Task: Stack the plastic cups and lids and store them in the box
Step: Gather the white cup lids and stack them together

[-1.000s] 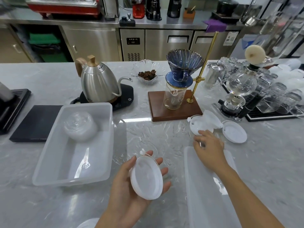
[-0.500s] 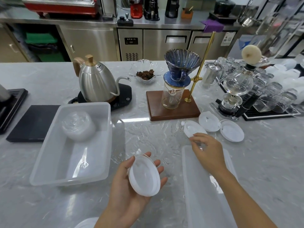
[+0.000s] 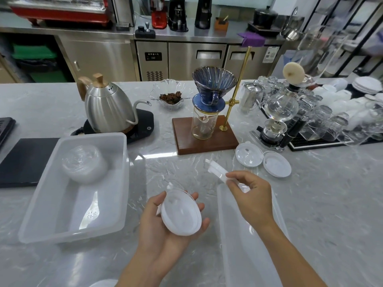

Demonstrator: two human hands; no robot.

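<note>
the clear plastic box [image 3: 70, 204] sits on the desk [image 3: 331, 204] to my left, and inside it, near the far end, a stack of clear cups [image 3: 84, 164] lies on its side; the rest of the box floor is bare. the box's lid [image 3: 246, 241] lies flat on the desk under my right forearm.

my left hand [image 3: 165, 222] is palm up, fingers loosely curled around the white lids [image 3: 181, 213] resting in it, tilted on edge; i cannot tell how many are stacked there. they look round, milky white, with a small tab sticking up at the top edge.

my right hand [image 3: 248, 195] pinches another white lid [image 3: 217, 169] between thumb and fingertips, held above the desk, seen nearly edge-on and blurred.

two more white lids lie flat on the desk further right, touching each other: one [image 3: 248, 155] just in front of the wooden dripper stand [image 3: 205, 137], the other [image 3: 276, 164] beside it.
</note>
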